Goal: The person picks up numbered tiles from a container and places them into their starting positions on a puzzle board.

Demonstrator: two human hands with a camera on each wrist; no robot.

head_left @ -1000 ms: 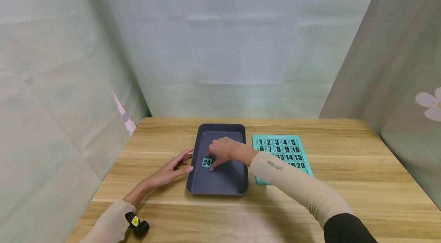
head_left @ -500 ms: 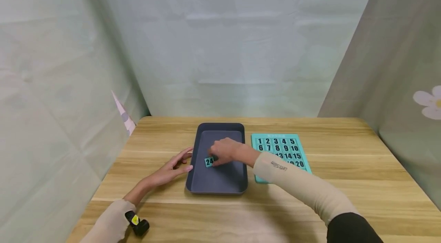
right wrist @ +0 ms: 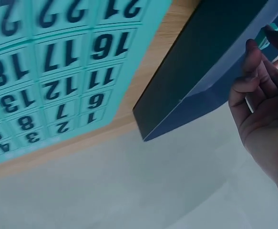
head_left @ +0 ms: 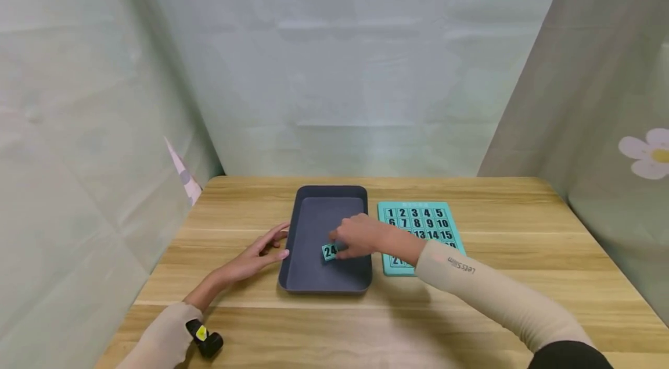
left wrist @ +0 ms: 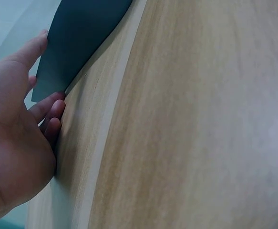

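Note:
A turquoise number tile marked 24 (head_left: 329, 251) is pinched between the thumb and a finger of my right hand (head_left: 359, 236), over the dark grey tray (head_left: 325, 283). In the right wrist view only a bit of that tile (right wrist: 266, 39) shows at the fingertips. At the tray's left side, my left hand (head_left: 250, 260) touches the wall with its thumb and fingers spread. The left wrist view shows those fingers lying loosely against the tray (left wrist: 81, 38). To the tray's right lies a turquoise number board (head_left: 413, 204) with numbered tiles, its lower part hidden by my right forearm.
A wooden table (head_left: 512, 253) carries the tray and the board. Pale cloth (head_left: 334, 67) hangs behind it and at both sides. A black device with a yellow mark (head_left: 205, 339) is strapped at my left wrist.
My right hand has taken hold of tile 24 and brought it to the right within the tray; the tile is now tilted. The left hand stays at the tray wall.

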